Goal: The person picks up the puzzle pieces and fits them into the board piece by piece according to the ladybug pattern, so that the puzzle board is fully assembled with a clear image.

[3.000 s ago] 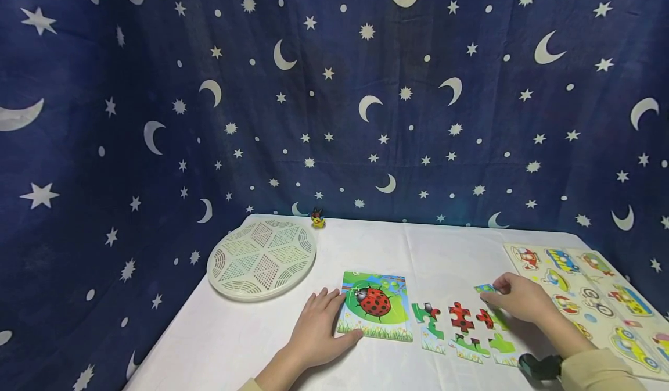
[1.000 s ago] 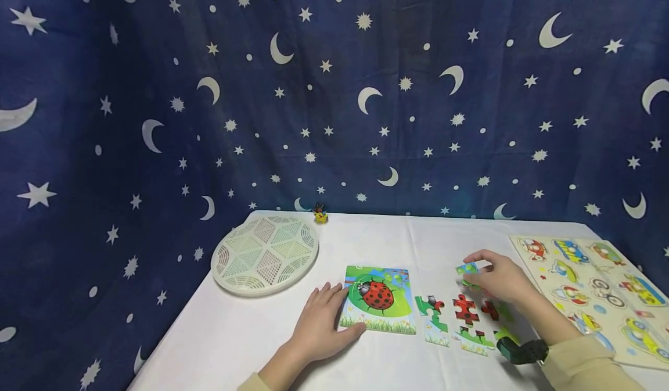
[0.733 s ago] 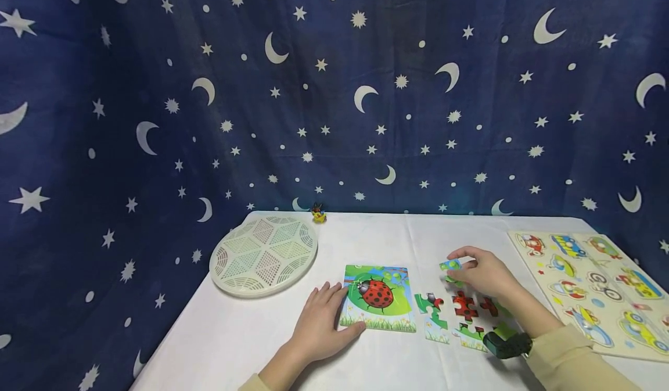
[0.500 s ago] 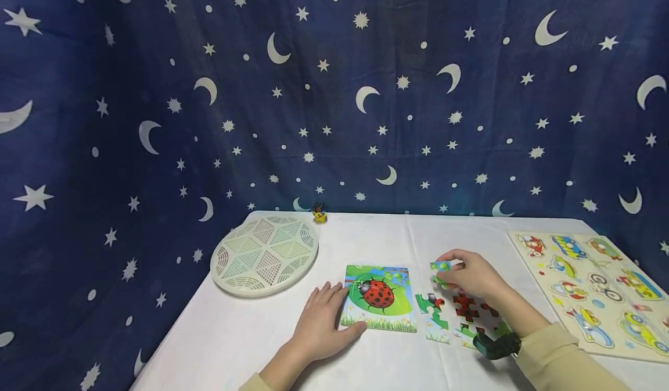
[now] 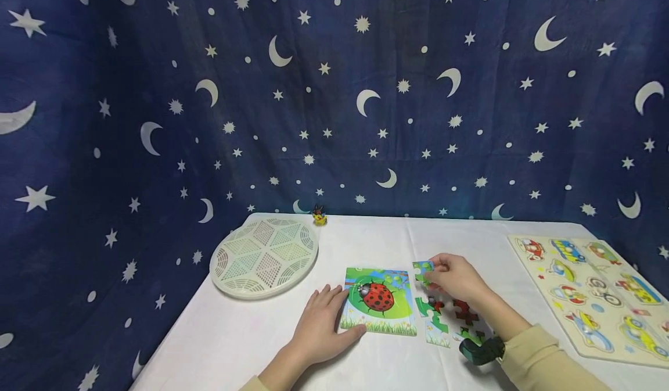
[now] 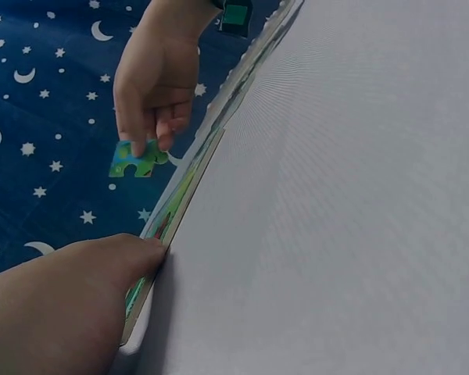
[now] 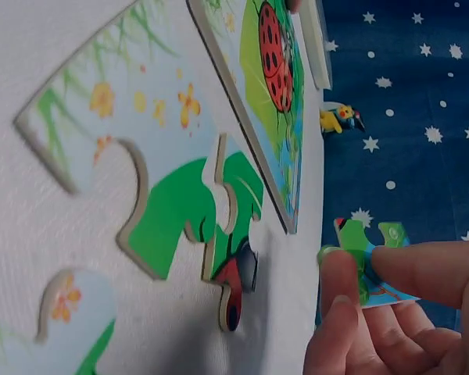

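Note:
In the head view my right hand point(image 5: 460, 277) pinches a green and blue jigsaw piece point(image 5: 421, 270) between thumb and fingers, just above the table. The same jigsaw piece point(image 7: 384, 293) shows tilted in the right wrist view. My left hand point(image 5: 320, 327) lies at the left edge of a square ladybug picture board point(image 5: 384, 315), fingers fairly straight, thumb point(image 6: 141, 254) resting on its near edge. Right of the board, two joined jigsaw pieces point(image 5: 436, 326) lie below the held one. Red ladybug-body pieces point(image 5: 464, 312) sit farther right, partly hidden by my right hand and wrist strap.
A round pale-green patterned board point(image 5: 265, 257) lies at the back left, with a small yellow toy figure point(image 5: 319, 215) beyond it. Wooden peg-puzzle boards point(image 5: 596, 298) cover the table's right side. A starry blue curtain point(image 5: 334, 89) hangs behind the white table point(image 5: 366, 240).
My right hand has picked up the jigsaw piece from the right and carried it left, to near the picture board's upper right corner. The left hand has stayed put.

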`<action>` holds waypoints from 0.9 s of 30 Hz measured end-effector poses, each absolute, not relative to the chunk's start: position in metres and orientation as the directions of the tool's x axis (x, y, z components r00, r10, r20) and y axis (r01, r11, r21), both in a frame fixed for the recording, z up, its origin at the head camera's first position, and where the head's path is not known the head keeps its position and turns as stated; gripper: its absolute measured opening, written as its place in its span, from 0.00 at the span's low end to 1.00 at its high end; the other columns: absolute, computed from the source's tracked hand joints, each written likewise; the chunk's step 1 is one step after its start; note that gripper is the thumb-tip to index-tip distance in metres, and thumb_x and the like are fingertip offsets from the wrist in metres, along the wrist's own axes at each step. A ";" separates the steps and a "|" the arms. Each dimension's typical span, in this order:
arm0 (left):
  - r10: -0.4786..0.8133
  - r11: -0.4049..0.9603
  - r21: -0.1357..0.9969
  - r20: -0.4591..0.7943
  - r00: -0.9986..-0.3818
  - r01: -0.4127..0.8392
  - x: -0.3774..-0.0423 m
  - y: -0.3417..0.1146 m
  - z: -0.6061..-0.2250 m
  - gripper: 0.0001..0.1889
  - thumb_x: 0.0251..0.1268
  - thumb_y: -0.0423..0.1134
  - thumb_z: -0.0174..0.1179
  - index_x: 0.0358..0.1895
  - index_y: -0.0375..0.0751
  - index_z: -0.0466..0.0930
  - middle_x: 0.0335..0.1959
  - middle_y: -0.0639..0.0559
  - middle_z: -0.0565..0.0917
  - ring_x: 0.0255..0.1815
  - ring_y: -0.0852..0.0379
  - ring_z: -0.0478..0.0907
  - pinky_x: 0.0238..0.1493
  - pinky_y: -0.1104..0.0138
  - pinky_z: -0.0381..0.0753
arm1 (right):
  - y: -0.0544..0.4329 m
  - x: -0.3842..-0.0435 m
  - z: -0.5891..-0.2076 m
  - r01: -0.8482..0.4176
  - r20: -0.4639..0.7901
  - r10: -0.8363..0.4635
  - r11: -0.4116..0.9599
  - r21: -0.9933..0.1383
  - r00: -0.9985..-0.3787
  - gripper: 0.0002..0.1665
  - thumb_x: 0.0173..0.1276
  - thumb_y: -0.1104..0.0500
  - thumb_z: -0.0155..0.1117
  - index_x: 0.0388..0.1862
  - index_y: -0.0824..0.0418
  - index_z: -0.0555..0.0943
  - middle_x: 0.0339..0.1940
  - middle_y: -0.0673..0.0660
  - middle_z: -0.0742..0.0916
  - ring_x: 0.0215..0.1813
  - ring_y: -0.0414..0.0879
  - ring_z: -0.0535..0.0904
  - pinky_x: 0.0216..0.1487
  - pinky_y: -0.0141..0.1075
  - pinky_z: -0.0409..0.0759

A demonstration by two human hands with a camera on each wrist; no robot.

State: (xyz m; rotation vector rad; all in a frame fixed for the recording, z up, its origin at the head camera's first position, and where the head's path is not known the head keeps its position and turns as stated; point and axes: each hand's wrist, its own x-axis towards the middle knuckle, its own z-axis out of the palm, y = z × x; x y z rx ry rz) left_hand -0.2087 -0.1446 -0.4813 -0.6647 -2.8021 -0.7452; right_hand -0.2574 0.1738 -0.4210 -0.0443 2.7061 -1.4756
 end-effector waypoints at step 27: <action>0.377 0.779 0.430 0.260 -0.889 0.457 -0.208 -0.145 -0.482 0.43 0.64 0.69 0.60 0.73 0.40 0.72 0.72 0.42 0.73 0.77 0.38 0.62 0.78 0.44 0.54 | 0.144 -0.257 -0.427 0.010 -0.039 -0.040 0.560 -0.828 -0.998 0.18 0.66 0.60 0.69 0.53 0.65 0.78 0.32 0.54 0.86 0.31 0.49 0.82 0.30 0.39 0.78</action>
